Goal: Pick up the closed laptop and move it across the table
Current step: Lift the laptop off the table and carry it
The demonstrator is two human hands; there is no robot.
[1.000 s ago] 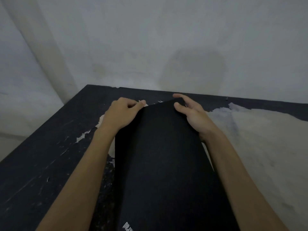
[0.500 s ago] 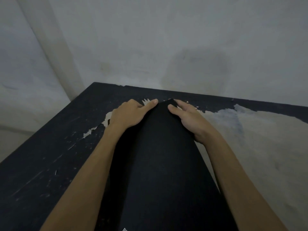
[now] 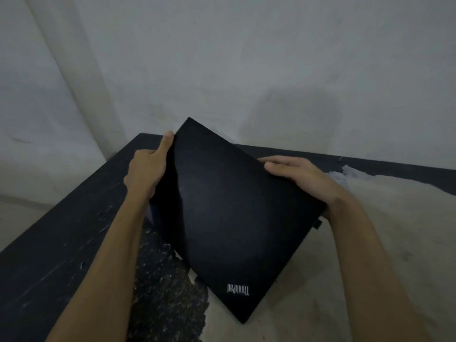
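Note:
A closed black laptop (image 3: 229,213) with a ThinkPad logo near its lower corner is held tilted above the table, one corner pointing up toward the wall. My left hand (image 3: 148,166) grips its left edge, with a finger stretched along that edge. At the right edge my right hand (image 3: 303,178) holds it, thumb on the lid and the other fingers hidden underneath. Below it lies the black table (image 3: 61,243), its paint worn.
The table stands in a corner, against a pale wall (image 3: 246,58) behind and to the left. Its right part is a large bare patch (image 3: 370,243) where the black paint has peeled. The table's left edge drops to the floor (image 3: 19,218).
The laptop has been raised off the table and turned, so one corner now points up. Both hands moved from its far edge to its two side edges.

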